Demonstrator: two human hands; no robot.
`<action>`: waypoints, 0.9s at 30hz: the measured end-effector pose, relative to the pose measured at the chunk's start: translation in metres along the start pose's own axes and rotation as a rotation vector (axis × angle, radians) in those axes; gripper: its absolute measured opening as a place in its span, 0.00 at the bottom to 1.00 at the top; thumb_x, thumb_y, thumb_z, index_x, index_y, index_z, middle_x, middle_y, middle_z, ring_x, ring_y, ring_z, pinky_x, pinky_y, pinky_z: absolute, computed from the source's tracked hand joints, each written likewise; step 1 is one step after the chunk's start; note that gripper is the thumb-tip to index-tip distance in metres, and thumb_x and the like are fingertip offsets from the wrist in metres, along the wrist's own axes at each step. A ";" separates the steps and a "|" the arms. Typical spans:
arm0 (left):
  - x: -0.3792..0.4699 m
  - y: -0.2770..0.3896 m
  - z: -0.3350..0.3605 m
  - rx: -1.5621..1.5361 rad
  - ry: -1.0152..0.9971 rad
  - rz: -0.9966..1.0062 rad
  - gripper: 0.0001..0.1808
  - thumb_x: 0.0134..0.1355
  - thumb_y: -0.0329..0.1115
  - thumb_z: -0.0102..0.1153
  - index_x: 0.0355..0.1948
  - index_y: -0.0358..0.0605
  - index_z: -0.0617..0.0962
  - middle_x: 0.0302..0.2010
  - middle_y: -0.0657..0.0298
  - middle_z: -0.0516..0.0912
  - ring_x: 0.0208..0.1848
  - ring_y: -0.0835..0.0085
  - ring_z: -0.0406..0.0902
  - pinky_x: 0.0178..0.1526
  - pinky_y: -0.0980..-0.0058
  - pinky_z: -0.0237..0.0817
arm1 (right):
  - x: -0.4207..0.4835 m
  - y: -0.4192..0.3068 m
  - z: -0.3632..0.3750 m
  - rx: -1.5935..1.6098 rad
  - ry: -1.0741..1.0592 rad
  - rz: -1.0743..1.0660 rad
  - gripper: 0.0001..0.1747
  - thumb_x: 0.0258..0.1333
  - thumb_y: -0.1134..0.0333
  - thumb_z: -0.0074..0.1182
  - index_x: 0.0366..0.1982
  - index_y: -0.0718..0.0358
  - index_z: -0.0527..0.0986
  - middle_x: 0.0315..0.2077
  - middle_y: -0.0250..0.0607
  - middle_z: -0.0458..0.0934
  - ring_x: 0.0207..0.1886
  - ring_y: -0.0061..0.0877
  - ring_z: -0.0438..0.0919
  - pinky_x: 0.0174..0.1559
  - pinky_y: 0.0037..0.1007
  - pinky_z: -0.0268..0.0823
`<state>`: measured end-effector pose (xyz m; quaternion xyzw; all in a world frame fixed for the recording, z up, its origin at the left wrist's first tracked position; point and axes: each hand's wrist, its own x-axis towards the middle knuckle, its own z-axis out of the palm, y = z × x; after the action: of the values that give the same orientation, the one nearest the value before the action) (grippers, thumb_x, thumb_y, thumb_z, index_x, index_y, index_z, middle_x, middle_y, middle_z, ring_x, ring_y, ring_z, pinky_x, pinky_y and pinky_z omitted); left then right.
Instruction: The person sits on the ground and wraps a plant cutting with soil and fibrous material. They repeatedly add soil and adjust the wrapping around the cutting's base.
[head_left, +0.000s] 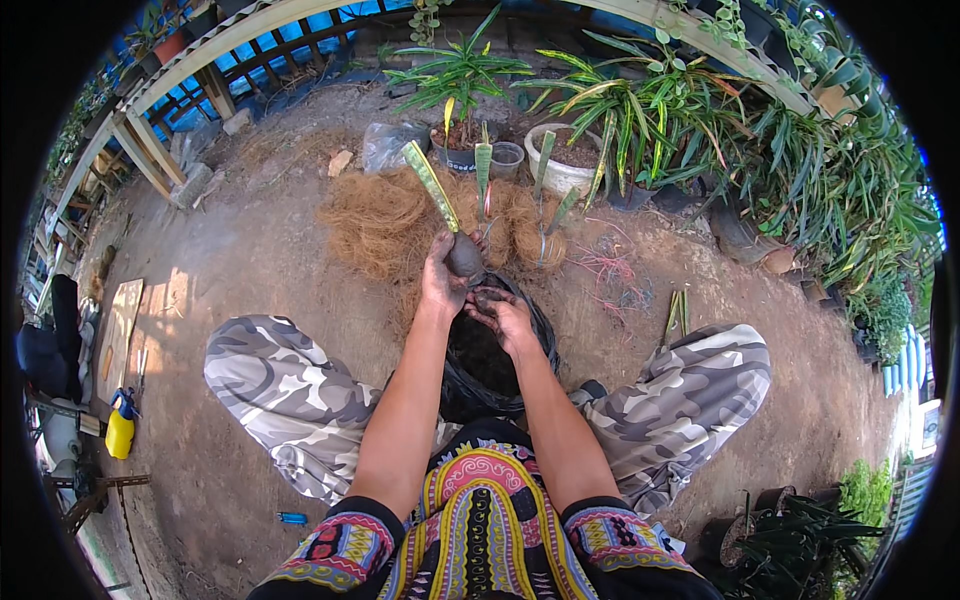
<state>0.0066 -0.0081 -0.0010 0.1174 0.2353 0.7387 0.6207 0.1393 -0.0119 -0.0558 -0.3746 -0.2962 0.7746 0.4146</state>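
My left hand holds a ball of dark soil, from which a variegated snake plant leaf cutting stands up. Just below and to the right, my right hand has its fingers curled around a small lump of dark soil. Under both hands lies an open black plastic bag with dark soil inside. Beyond them is a heap of brown coconut fibre. Fibre-wrapped balls tied with string bear more upright leaf cuttings.
Red plastic string lies tangled on the ground at right. Loose leaf cuttings rest near my right knee. A white pot and a dark pot stand behind the fibre. A yellow spray bottle is at far left, a blue lighter nearer.
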 end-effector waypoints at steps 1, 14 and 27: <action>-0.002 0.000 0.001 0.016 0.020 -0.025 0.13 0.69 0.45 0.47 0.47 0.48 0.70 0.46 0.55 0.80 0.50 0.57 0.78 0.54 0.52 0.70 | 0.000 0.000 0.000 -0.019 0.008 0.000 0.10 0.57 0.80 0.51 0.42 0.75 0.73 0.36 0.52 0.81 0.36 0.35 0.83 0.40 0.30 0.80; 0.001 0.002 -0.006 -0.017 -0.022 -0.108 0.23 0.72 0.52 0.36 0.51 0.45 0.72 0.47 0.56 0.78 0.46 0.59 0.77 0.48 0.56 0.72 | -0.005 -0.009 0.005 -0.141 0.176 -0.016 0.12 0.63 0.75 0.45 0.44 0.73 0.74 0.39 0.50 0.82 0.39 0.35 0.84 0.40 0.29 0.79; 0.003 0.001 -0.011 -0.085 -0.024 -0.100 0.21 0.70 0.50 0.41 0.47 0.45 0.76 0.35 0.58 0.80 0.35 0.66 0.79 0.35 0.68 0.72 | 0.004 -0.018 0.007 0.016 0.143 -0.121 0.16 0.61 0.79 0.41 0.50 0.74 0.70 0.43 0.51 0.79 0.42 0.37 0.83 0.43 0.31 0.79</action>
<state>0.0004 -0.0073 -0.0106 0.0880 0.2018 0.7145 0.6641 0.1392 -0.0011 -0.0395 -0.4071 -0.2816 0.7217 0.4839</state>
